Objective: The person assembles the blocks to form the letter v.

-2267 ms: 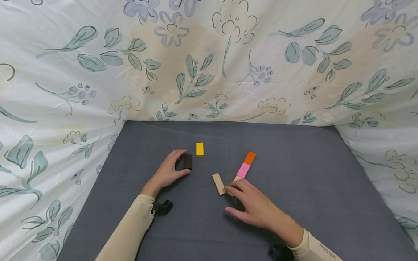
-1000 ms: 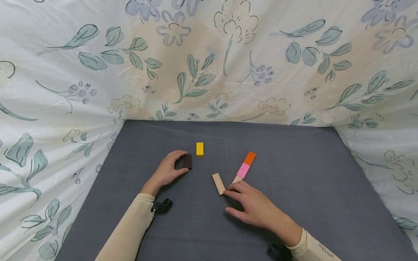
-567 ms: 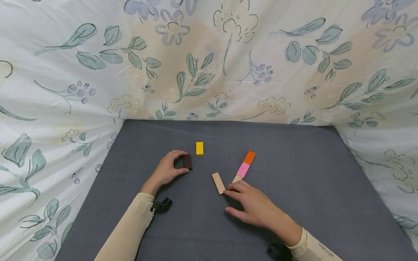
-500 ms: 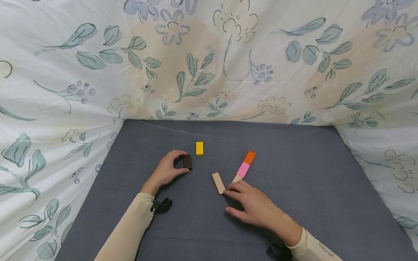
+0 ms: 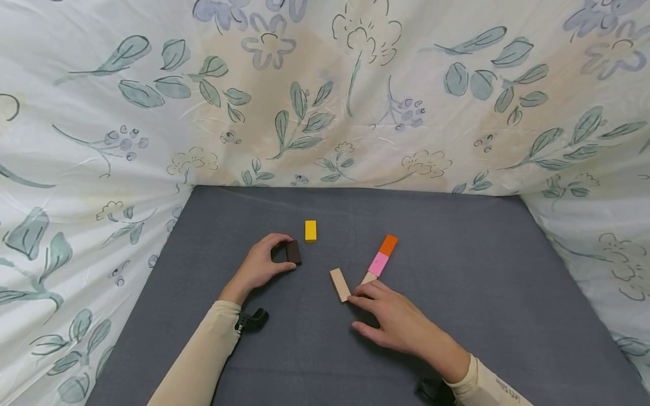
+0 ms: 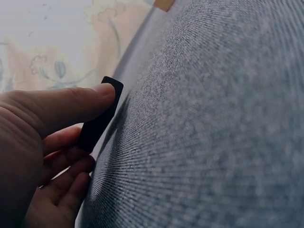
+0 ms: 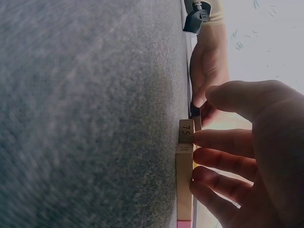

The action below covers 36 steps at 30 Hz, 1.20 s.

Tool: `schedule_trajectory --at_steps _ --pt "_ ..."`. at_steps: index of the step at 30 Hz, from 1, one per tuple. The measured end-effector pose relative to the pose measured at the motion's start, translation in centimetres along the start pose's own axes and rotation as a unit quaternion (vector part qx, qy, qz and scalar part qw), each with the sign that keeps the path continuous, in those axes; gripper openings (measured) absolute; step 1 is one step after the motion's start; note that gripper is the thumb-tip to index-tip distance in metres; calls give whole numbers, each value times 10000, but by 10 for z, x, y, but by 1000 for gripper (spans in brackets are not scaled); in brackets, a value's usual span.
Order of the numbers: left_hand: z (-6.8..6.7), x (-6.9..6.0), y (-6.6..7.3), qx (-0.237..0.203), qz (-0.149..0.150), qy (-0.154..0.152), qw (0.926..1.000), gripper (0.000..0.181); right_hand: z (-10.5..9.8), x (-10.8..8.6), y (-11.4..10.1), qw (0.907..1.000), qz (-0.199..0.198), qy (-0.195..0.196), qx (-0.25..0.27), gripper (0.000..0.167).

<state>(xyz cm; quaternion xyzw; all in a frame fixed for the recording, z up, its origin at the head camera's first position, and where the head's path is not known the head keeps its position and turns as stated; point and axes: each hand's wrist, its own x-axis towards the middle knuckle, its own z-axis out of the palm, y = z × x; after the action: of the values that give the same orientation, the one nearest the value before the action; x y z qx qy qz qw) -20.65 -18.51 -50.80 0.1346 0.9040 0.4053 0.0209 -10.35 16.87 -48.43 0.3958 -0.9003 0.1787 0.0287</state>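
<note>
One dark-brown rectangular block (image 5: 294, 252) sits pinched in the left hand (image 5: 255, 266); at the block's four o'clock, the right hand (image 5: 396, 320), fingers loosely extended, touches two pale rectangular wooden blocks (image 5: 340, 285).

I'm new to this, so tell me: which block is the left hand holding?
The dark brown block: the left hand pinches it, and it alone is that dark.
</note>
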Motion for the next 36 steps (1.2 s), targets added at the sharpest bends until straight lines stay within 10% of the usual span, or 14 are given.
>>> schedule_trajectory --at_steps 36 --pt "8 -1 10 -125 1 184 9998 63 -1 -1 0 9999 -106 116 11 44"
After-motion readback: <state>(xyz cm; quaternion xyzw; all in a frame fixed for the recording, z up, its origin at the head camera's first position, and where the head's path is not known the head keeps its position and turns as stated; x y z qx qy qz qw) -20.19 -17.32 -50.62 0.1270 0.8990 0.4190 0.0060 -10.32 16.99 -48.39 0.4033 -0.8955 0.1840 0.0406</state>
